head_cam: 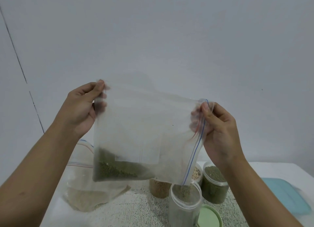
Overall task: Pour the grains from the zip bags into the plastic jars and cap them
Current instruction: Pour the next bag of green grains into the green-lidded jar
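Behind zip bag [144,133], seemingly 2 jars [159,189] half-hidden, left hand [81,108], right hand [219,125] pinching its corners

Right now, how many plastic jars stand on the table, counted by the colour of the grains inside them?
Green grains: 2, the front jar under the zip bag and the right jar.
Brown grains: 1, the left jar.
Pale grains: 1, the back jar.
Total: 4 jars.
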